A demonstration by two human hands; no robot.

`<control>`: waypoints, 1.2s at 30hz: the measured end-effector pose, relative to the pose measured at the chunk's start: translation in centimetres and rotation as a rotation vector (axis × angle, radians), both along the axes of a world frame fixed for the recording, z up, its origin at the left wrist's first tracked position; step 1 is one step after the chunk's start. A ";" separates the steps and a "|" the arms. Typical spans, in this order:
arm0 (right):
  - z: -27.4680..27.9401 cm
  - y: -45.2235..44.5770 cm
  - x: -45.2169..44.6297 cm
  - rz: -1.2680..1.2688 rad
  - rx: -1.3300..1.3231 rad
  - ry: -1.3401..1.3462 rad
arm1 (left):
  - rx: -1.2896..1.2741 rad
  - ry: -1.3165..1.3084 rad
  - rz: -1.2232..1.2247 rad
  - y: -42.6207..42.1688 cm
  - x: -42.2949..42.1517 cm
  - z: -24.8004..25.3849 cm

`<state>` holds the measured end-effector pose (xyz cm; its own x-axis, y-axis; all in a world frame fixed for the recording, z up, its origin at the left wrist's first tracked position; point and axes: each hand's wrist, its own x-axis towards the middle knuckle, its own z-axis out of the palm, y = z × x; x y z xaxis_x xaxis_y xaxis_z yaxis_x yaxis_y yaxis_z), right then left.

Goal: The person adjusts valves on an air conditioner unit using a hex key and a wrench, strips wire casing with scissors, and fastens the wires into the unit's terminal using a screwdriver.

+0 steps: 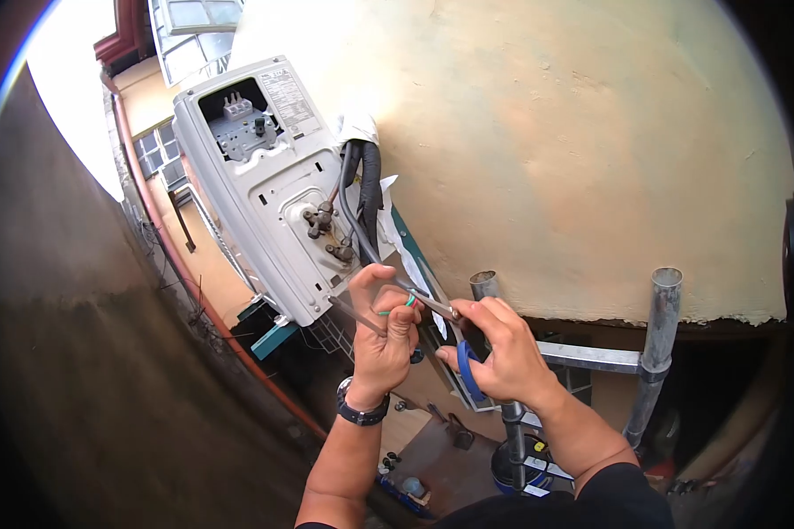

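Note:
My left hand (385, 339) pinches thin coloured wires (400, 309) at the end of a dark cable (362, 238). A grey rod-like piece (355, 316) also lies across this hand. My right hand (505, 351) is closed on blue-handled scissors (469, 370), whose blades reach the wires beside my left fingertips. The cable runs up to a light grey outdoor air-conditioner unit (265, 176). An opening at its top shows a terminal block (238, 108), and brass valves (319, 220) sit lower on its side.
A beige wall (591, 167) fills the right side. Metal scaffold pipes (662, 317) rise at the lower right. Black insulated pipes (370, 185) hang beside the unit. Far below are a round container (506, 467) and a blue tray (403, 495). A dark wall (71, 309) stands left.

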<state>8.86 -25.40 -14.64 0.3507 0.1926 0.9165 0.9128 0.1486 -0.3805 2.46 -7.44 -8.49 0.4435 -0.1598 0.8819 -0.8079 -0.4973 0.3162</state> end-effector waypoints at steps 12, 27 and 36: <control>1.2 -1.2 1.5 -0.134 -0.131 -0.140 | -0.162 0.089 -0.060 -1.5 0.7 -1.8; 1.4 -2.6 3.2 -0.213 -0.222 -0.248 | -0.249 0.074 0.065 -2.4 1.6 -4.6; 0.8 -1.7 5.1 -0.176 -0.186 -0.321 | -0.024 0.009 0.144 -1.6 1.8 -3.8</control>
